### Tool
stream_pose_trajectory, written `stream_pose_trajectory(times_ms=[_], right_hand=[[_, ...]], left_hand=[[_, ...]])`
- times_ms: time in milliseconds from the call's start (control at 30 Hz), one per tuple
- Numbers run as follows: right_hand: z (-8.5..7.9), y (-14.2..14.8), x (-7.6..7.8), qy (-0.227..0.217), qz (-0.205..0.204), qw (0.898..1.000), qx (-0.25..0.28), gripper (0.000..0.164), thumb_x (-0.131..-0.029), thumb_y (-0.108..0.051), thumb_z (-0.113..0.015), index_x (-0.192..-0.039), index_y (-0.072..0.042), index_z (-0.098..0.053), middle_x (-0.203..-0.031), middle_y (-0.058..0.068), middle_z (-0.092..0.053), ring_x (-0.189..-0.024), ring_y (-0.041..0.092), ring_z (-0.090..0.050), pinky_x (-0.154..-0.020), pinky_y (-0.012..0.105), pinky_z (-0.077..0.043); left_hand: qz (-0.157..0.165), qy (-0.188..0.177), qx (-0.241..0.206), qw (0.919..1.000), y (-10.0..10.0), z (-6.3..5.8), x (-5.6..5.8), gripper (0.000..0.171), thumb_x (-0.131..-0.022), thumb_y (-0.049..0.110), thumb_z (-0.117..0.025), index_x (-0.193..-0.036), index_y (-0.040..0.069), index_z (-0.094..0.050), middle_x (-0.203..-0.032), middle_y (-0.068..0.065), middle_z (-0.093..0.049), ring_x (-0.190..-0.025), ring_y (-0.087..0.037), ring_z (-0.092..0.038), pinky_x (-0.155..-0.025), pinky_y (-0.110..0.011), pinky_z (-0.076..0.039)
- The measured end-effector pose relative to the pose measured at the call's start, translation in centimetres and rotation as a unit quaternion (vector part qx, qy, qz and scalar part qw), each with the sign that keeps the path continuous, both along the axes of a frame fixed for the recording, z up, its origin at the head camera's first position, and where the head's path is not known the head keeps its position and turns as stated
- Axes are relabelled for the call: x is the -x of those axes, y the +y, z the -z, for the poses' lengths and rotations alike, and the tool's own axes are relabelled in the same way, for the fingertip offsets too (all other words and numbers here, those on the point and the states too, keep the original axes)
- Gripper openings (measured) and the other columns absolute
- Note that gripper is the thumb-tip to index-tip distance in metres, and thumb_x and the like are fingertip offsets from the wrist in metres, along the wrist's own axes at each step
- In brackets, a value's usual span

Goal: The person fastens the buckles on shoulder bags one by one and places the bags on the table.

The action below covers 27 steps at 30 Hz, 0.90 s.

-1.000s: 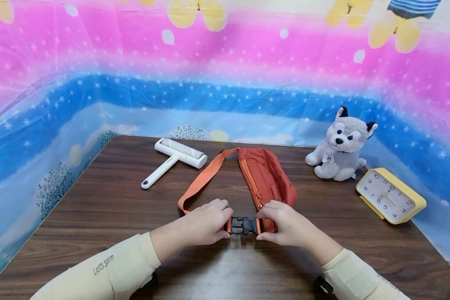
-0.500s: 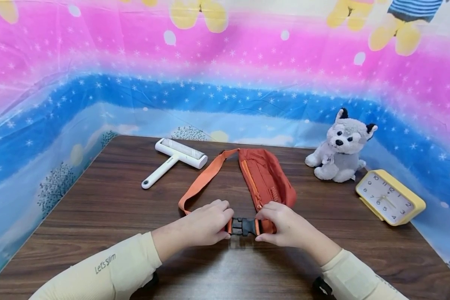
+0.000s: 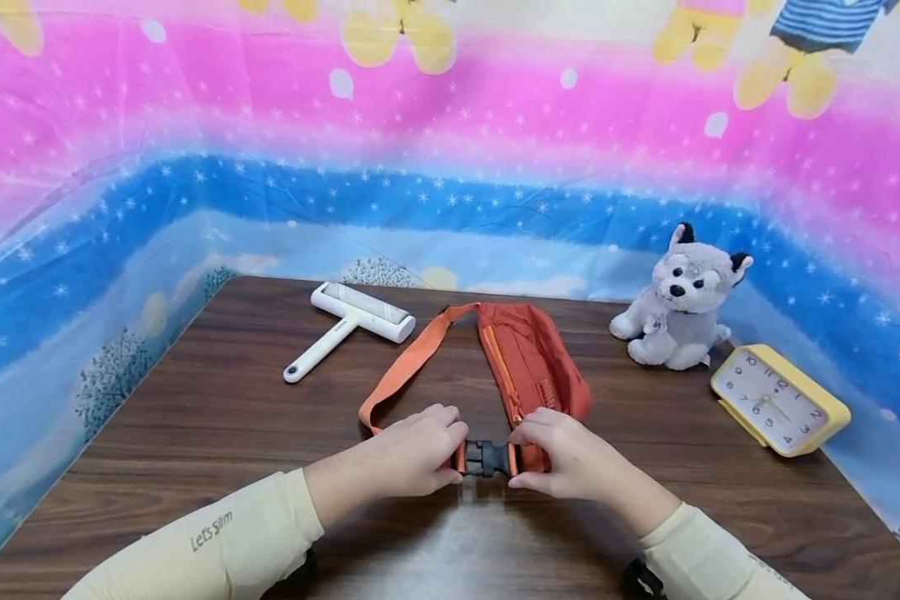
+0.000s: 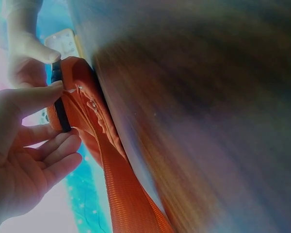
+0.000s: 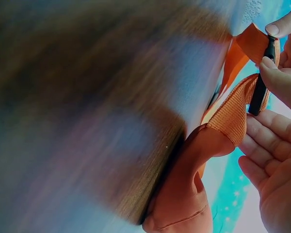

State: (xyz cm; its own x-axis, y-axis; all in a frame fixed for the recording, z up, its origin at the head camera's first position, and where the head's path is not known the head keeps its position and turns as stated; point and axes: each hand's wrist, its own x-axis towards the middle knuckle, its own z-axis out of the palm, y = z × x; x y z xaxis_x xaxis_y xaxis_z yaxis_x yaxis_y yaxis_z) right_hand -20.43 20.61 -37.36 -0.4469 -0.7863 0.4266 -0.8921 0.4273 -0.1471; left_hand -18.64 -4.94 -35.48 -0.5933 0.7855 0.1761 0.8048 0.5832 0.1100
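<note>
A rust-red waist bag (image 3: pixel 536 358) lies on the table, its orange strap (image 3: pixel 405 375) looping out to the left. Its black side-release buckle (image 3: pixel 486 458) is raised near the front, the two halves meeting end to end. My left hand (image 3: pixel 420 450) pinches the left half between thumb and fingers. On the other side, my right hand (image 3: pixel 570 454) pinches the right half, where the short orange webbing joins the bag. Both wrist views show the buckle edge-on, with thumb on one face and fingertips on the other; in the left one, the buckle (image 4: pixel 62 109) stands off the tabletop.
A white lint roller (image 3: pixel 348 329) lies at the back left of the brown wooden table (image 3: pixel 217 408). At the back right sits a grey plush husky (image 3: pixel 682 300), beside a yellow alarm clock (image 3: pixel 780 400). A printed cloth (image 3: pixel 450 192) hangs behind the table.
My hands have come slightly closer together, bringing the buckle halves nearer to each other. The bag and the other things stay put; the head view has tilted up a little.
</note>
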Motion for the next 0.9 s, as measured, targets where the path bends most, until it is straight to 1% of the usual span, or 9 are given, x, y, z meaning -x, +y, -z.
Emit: stream_pose_trajectory(times_ms=[267,500,667,900], right_hand=[[0.03,-0.2,-0.05,0.01,-0.006,1.0,0.006,0.035,-0.069,-0.029,-0.083,-0.091,-0.011,-0.062,-0.086,-0.007,-0.058,-0.081,0.01,-0.053,-0.073,0.026,-0.044],[0.09,-0.17,-0.17,-0.007,0.007,1.0,-0.003,0.034,-0.071,-0.031,-0.082,-0.092,-0.012,-0.063,-0.087,-0.007,-0.058,-0.082,0.009,-0.052,-0.074,0.026,-0.045],[0.13,-0.11,-0.26,-0.023,0.01,1.0,-0.007,0.034,-0.073,-0.031,-0.081,-0.094,-0.012,-0.063,-0.089,-0.007,-0.058,-0.084,0.009,-0.052,-0.074,0.027,-0.045],[0.08,-0.13,-0.29,-0.033,0.007,0.999,-0.007,0.033,-0.074,-0.03,-0.08,-0.095,-0.013,-0.063,-0.09,-0.007,-0.058,-0.085,0.009,-0.053,-0.075,0.029,-0.045]], left_hand=[[0.0,0.001,0.001,1.0,0.12,0.1,0.0,0.029,-0.082,0.031,-0.073,-0.093,0.009,-0.057,-0.083,0.004,-0.042,-0.074,-0.013,-0.04,-0.063,-0.024,-0.037],[0.01,0.008,-0.005,0.9999,0.06,0.23,0.13,0.03,-0.082,0.031,-0.073,-0.093,0.008,-0.058,-0.083,0.003,-0.044,-0.074,-0.012,-0.04,-0.063,-0.023,-0.038],[0.016,-0.006,-0.018,0.9997,-0.01,0.32,0.28,0.031,-0.083,0.031,-0.073,-0.095,0.006,-0.059,-0.084,0.002,-0.046,-0.075,-0.012,-0.042,-0.064,-0.023,-0.039],[0.016,-0.022,-0.034,0.999,-0.06,0.31,0.33,0.031,-0.082,0.031,-0.073,-0.096,0.006,-0.06,-0.084,0.002,-0.047,-0.076,-0.011,-0.043,-0.066,-0.023,-0.039]])
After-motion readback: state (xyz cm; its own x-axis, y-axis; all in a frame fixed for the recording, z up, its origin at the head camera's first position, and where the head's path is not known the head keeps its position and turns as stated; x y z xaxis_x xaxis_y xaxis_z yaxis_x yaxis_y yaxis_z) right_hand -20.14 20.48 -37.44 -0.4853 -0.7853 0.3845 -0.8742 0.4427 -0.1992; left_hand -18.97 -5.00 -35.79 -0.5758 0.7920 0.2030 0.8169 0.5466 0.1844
